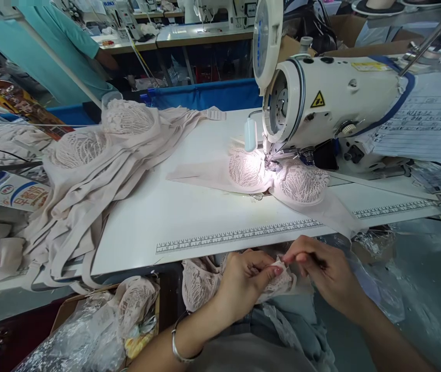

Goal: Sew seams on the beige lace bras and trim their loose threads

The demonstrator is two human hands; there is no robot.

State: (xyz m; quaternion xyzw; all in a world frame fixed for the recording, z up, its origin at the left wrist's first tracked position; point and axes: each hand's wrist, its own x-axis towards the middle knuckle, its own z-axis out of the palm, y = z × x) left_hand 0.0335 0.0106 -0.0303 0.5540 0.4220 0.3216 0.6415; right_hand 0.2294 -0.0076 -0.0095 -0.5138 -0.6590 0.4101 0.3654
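Just below the table's front edge, my left hand is closed on a pale pink lace bra, pinching its fabric between thumb and fingers. My right hand is closed too, its thumb and forefinger meeting at the top edge of the same lace piece. Whatever small part lies between those fingertips is hidden. Beyond my hands, a second lace bra lies spread on the white table under the needle of a sewing machine, lit by a lamp.
A heap of bras covers the table's left side. A printed ruler runs along the front edge. At lower left stands a box holding plastic wrap. A bottle lies at far left. A person in a turquoise shirt stands behind.
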